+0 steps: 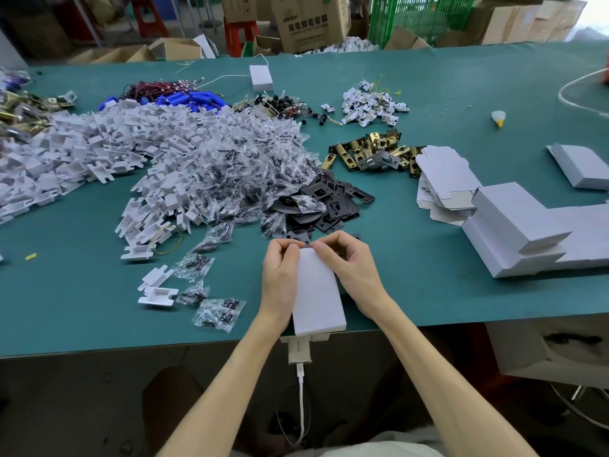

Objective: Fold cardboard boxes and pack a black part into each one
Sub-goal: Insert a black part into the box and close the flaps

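A white cardboard box point(317, 291) lies lengthwise near the front edge of the green table point(412, 94). My left hand point(280, 275) grips its left side, with the fingers curled over the far end. My right hand point(349, 262) holds the right side and pinches the far end flap beside the left fingers. Just beyond the box lies a pile of black metal parts point(329, 206). Flat unfolded white boxes point(441, 183) are stacked to the right, and finished folded white boxes point(527, 232) stand further right.
Left of the hands spread a large heap of white plastic inserts point(108, 153) and clear bags of small black screws point(250, 159). Brass latch bolts point(375, 153) lie behind the black parts. A white charger with a cable point(299, 354) hangs below the table edge.
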A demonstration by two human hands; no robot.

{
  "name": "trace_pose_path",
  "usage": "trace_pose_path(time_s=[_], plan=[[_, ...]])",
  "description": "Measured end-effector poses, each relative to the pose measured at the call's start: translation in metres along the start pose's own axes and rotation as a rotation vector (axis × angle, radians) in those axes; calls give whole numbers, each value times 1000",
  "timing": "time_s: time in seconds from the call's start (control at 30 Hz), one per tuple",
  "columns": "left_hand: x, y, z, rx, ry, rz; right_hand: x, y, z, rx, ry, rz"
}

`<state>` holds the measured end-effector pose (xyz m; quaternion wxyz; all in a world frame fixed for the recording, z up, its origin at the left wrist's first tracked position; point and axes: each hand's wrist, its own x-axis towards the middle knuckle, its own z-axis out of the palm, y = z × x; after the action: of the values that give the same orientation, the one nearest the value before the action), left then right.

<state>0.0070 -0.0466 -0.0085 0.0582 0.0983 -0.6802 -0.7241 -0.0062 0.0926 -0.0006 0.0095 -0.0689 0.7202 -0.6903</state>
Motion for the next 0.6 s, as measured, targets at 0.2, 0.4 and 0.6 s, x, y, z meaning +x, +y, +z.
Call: trace_pose_path(time_s=[0.2, 0.4, 0.6], plan=[[-1, -1, -5, -49, -52, -54, -1, -1, -1, 4, 2, -10], [-4, 6, -4, -85, -70, -78, 0, 0, -1, 9, 4, -7], [-5, 5, -4, -43, -79, -66, 0, 1, -1, 1, 5, -15]])
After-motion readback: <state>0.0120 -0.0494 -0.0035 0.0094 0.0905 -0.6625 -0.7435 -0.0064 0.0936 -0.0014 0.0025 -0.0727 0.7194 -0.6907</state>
